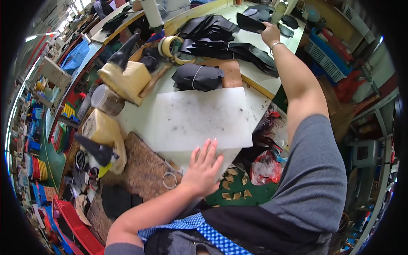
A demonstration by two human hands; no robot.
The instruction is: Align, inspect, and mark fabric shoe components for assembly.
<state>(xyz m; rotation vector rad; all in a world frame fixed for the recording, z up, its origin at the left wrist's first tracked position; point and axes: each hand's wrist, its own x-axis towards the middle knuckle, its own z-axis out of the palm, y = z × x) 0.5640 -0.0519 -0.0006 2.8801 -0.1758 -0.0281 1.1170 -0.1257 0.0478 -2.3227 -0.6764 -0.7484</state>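
My left hand (203, 170) rests with fingers spread at the near edge of a smudged white sheet (199, 114) on the worktable. My right arm stretches to the far right of the table, where my right hand (270, 35) pinches a black flat piece (249, 23) of leather-like material. More black pieces (259, 12) lie just beyond it. Left of that hand are stacks of black pieces (208, 29) and a long tied bundle (229, 50). A smaller tied black bundle (198, 77) sits at the sheet's far edge, beside a brown board (229, 72).
Rolls of tape (170, 46), a lidded plastic jar (107, 100) and two yellowish blocks (127, 80) bearing black pointed forms (94, 149) stand at left. Scissors (92, 176) lie near a worn brown board (142, 170). A red plastic bag (267, 169) hangs below the table's right edge.
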